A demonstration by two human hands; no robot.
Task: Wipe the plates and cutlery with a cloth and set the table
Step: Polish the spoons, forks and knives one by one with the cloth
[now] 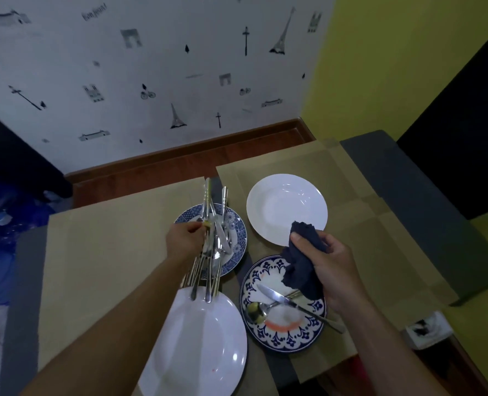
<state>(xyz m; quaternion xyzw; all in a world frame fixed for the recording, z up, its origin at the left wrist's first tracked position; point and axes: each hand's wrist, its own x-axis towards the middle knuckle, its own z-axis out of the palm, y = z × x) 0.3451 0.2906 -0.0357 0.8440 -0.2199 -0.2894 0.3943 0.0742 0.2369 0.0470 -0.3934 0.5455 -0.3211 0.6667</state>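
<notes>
Barely started, I judge: my left hand [184, 238] grips the cutlery bundle [211, 244] over the small blue plate [237, 238], my right hand [332, 264] clutches the dark cloth [302, 267], and the patterned plate [282, 335] looks unwiped.

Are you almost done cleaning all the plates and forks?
Not nearly. Nothing looks set yet: all four plates sit bunched together mid-table. The left hand grips a bundle of cutlery over the small blue plate, and the right hand holds the dark cloth. The flowered plate still has an orange smear, plus a knife and a dirty spoon lying on it. Wiping and laying out remain.
</notes>
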